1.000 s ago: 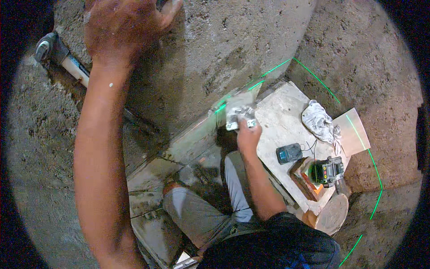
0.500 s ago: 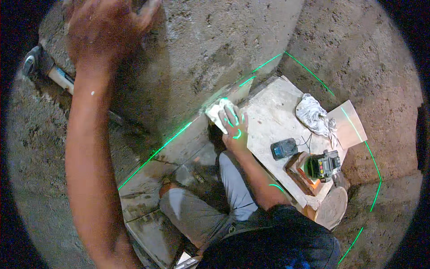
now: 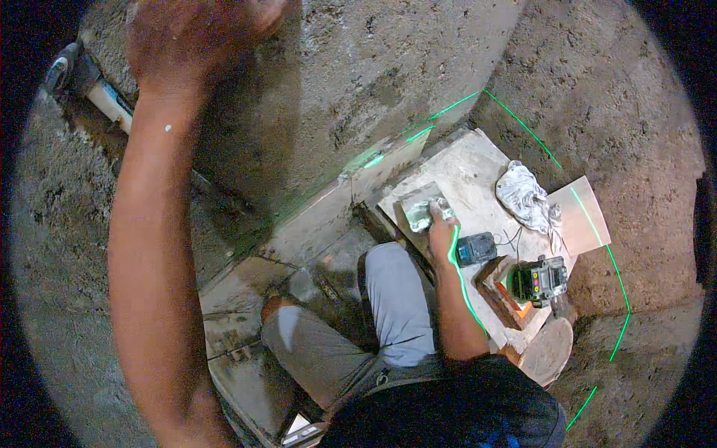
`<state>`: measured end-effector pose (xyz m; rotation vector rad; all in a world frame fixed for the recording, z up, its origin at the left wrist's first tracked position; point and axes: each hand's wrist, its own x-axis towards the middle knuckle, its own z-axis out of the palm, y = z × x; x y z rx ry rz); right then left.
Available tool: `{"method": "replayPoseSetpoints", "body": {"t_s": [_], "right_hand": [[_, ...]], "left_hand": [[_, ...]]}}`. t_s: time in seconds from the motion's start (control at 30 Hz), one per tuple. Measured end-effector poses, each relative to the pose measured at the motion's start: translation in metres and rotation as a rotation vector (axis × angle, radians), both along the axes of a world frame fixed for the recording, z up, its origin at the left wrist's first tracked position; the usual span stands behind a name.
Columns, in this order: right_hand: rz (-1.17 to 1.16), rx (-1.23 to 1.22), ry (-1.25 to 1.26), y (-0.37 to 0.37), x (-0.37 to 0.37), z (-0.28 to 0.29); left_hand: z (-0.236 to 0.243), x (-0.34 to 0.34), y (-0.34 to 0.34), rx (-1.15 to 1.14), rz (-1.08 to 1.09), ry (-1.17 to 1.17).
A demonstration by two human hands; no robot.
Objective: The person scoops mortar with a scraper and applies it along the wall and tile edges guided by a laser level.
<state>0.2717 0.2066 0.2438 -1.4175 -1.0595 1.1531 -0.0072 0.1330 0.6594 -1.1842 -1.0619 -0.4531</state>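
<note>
At the upper left my left hand (image 3: 198, 37) is raised before the rough wall (image 3: 373, 82). Its thumb stands apart and the other fingers run out of the picture; I see nothing held in it. My right hand (image 3: 443, 224) is closed on a pale crumpled piece (image 3: 424, 214), whitish and shiny, whose exact kind is unclear. Hand and piece are over the near left part of a light board (image 3: 463, 160). Just right of that hand a dark battery pack (image 3: 476, 249) lies on the board. Green laser light runs down my right forearm.
A laser level (image 3: 544, 280) stands beside a brick-like block (image 3: 499, 287). A white rag (image 3: 521, 193) and a beige tile (image 3: 581, 216) lie at the board's far right, a round lid-like disc (image 3: 549, 349) near my side. A hammer-like tool (image 3: 104, 101) is at the left. Pale tiles (image 3: 317, 216) edge the wall's foot.
My right hand has moved right and towards me with the pale piece, off the wall's foot to over the board. My left hand has shifted slightly up and right in the picture.
</note>
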Motion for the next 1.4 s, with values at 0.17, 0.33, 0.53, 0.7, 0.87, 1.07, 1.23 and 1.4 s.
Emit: {"method": "replayPoseSetpoints", "body": {"t_s": [0.17,0.33,0.53,0.7,0.87,1.07,1.23,1.4], "right_hand": [[0.135,-0.108,0.199,0.018,-0.013,0.01],[0.126,-0.055,0.178,-0.002,-0.03,0.051],[0.182,0.326,-0.008,-0.021,-0.047,0.085],[0.27,-0.029,0.475,-0.033,-0.072,0.087],[0.333,-0.071,0.446,-0.033,-0.09,0.055],[0.167,-0.054,0.074,-0.029,-0.112,0.038],[0.223,-0.045,0.134,-0.045,-0.111,0.066],[0.198,-0.14,0.236,-0.044,-0.124,0.082]], "left_hand": [[-0.001,-0.001,0.0,-0.003,0.012,0.007],[-0.001,-0.005,0.002,-0.002,-0.038,0.01],[-0.001,-0.002,0.002,0.015,-0.004,0.011],[0.0,-0.002,0.002,-0.009,-0.014,-0.023],[0.0,-0.004,0.002,0.006,-0.015,-0.004],[0.0,0.001,0.001,-0.002,0.008,-0.025],[-0.001,0.002,0.001,-0.004,0.009,-0.013],[0.0,0.001,0.0,0.004,0.009,0.002]]}}
